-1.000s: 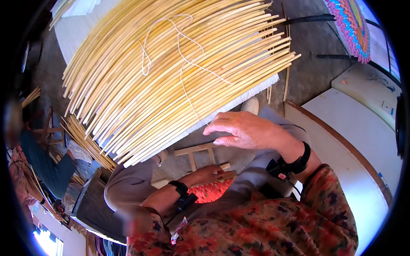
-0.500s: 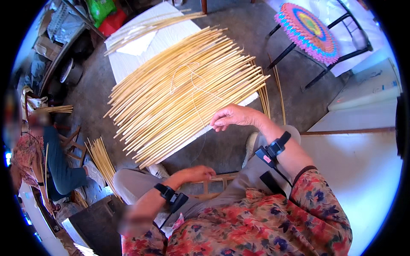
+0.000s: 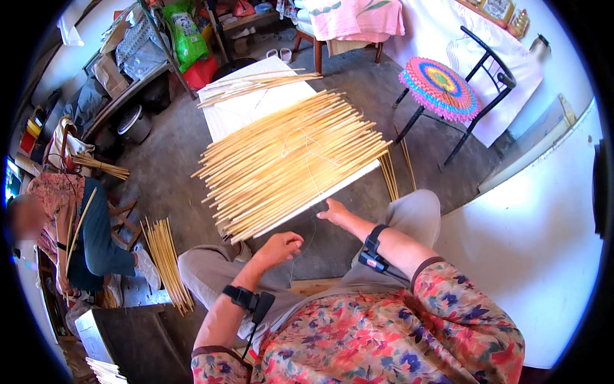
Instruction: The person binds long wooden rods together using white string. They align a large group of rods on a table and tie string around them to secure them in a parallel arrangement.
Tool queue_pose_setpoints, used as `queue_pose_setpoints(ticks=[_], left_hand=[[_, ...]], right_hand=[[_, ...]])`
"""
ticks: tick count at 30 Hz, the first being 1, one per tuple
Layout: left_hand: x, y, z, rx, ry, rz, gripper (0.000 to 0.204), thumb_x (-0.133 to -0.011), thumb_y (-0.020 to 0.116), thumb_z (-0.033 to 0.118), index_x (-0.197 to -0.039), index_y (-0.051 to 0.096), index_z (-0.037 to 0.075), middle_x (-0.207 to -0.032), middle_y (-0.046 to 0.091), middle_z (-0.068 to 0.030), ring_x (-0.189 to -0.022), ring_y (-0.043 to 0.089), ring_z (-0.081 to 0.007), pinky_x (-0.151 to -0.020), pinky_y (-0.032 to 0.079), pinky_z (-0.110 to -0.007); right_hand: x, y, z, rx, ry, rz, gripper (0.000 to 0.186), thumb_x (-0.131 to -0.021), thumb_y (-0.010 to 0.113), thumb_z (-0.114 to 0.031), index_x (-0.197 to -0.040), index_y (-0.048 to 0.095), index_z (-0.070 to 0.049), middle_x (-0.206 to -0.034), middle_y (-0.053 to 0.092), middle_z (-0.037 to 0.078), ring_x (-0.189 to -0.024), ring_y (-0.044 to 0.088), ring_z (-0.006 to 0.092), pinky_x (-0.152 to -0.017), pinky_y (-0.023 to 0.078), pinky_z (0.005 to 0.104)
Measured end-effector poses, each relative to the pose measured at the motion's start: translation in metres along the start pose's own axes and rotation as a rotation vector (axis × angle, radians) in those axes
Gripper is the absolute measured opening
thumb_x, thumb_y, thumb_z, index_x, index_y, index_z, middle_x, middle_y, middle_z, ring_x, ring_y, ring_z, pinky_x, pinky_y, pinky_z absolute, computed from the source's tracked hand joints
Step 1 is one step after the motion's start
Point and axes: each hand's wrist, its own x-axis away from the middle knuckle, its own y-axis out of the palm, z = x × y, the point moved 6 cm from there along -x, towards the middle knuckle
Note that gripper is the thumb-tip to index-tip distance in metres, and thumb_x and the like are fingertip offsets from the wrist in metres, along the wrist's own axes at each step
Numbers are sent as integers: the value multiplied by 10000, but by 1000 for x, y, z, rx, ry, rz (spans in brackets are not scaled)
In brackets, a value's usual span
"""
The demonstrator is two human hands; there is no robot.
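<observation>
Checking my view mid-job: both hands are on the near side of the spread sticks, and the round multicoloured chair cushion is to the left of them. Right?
Not quite: the chair cushion is to the right of the spread sticks, as the head view shows. Both the left hand and right hand are on the near side.

Black corners ringed fisheye circle; blue fringe tinted rim, straight edges bowed there. Stalks (image 3: pixel 288 160) looked brightly lit and fairly sharp; grey floor (image 3: pixel 173 185) lay dimmer. White panel (image 3: pixel 524 256) glowed pale at right. Co-worker's head (image 3: pixel 27 217) was blurred.
</observation>
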Motion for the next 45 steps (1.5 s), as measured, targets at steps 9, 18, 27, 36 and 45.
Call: queue_pose_setpoints(ticks=[9,18,27,36,45], left_hand=[[-29,4,-8,337,-9,73,338,-907,485,244,-1121,527,-14,-1003,579,-100,-759,621,-176,-603,513,-284],[-29,8,68,711,231,13,259,-901,519,251,-971,618,23,-747,631,-51,-548,558,-95,-461,429,-209],[-41,-43,72,1010,234,381,140,-893,506,149,-939,571,33,-640,541,-18,-475,458,-90,-458,443,-237],[-67,-132,5,845,123,587,161,-900,500,170,-911,561,21,-593,457,12,-449,404,-77,-422,393,-208],[-29,-77,65,-577,-91,216,265,-856,543,254,-856,616,-1,-739,617,-124,-630,640,-218,-499,490,-312]], right_hand=[[31,7,-31,-143,-160,-366,183,-791,615,-197,-838,659,-26,-741,647,44,-724,577,96,-680,459,270],[102,-54,-136,-508,-218,-459,192,-876,510,-170,-887,595,2,-765,619,74,-701,610,153,-638,503,277],[129,-96,-117,-722,-134,-457,216,-881,551,-188,-960,607,4,-782,601,38,-716,595,111,-679,499,238],[198,-237,-77,-654,0,4,223,-875,537,-183,-893,617,25,-670,551,25,-587,531,88,-550,471,229],[194,-234,-121,-247,-68,52,160,-855,566,-165,-907,643,-34,-713,591,16,-575,517,69,-493,415,214]])
